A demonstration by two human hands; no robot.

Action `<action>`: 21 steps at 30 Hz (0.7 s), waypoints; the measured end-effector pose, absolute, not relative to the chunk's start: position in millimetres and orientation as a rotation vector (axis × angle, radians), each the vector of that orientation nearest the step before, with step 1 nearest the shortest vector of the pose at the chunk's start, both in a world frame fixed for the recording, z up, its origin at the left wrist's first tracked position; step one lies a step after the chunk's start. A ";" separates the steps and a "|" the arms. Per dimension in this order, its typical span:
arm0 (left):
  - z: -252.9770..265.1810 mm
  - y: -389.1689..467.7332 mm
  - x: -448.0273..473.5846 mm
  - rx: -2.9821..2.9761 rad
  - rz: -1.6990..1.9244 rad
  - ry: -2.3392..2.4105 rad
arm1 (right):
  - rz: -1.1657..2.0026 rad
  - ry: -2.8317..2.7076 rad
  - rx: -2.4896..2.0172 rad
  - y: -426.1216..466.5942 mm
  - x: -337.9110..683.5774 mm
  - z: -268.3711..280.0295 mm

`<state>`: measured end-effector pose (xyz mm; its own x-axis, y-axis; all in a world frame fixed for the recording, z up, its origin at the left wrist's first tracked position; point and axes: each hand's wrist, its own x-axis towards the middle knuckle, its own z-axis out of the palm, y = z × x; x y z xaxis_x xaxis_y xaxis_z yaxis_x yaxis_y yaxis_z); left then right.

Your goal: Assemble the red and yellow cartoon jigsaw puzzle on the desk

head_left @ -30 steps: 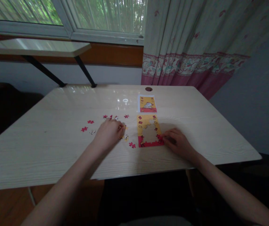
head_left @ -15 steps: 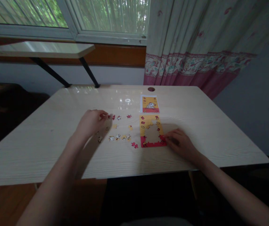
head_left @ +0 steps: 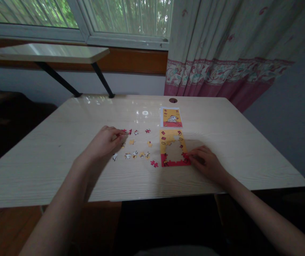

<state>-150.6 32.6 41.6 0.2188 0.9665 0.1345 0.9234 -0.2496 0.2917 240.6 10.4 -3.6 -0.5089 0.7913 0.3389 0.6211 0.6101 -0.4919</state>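
My left hand [head_left: 110, 140] is over the left end of the loose jigsaw pieces, its thumb and fingers pinched together; whatever lies between the fingertips is hidden. Beside them are small red pieces [head_left: 130, 132]. Yellow and white pieces [head_left: 135, 154] lie in loose rows, and a pair of red pieces [head_left: 154, 164] sits left of the jigsaw puzzle [head_left: 174, 164]. This puzzle has a yellow and red border around a gap showing the tabletop. At its lower right edge, my right hand [head_left: 206, 161] has its fingers closed on a red jigsaw piece [head_left: 186, 156].
A picture card [head_left: 172, 118] of a white animal on yellow and red lies just beyond the puzzle. A raised shelf [head_left: 61, 53] on black legs stands at the back left of the wooden table [head_left: 221, 121]. A curtain [head_left: 208, 71] hangs behind, near a round hole.
My left hand has come slightly back toward me from the red pieces in the top row. My right hand stays at the puzzle's edge. The whole view has shifted a little.
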 end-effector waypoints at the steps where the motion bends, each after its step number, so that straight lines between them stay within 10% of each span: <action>1: 42.7 29.4 -147.2 2.346 0.430 1.804 | 0.418 -2.299 -1.112 10.4 240.6 -3.6; 21: 39.2 -4.1 -61.0 2.625 0.192 1.109 | 0.425 -2.285 -1.108 11.0 240.4 -2.2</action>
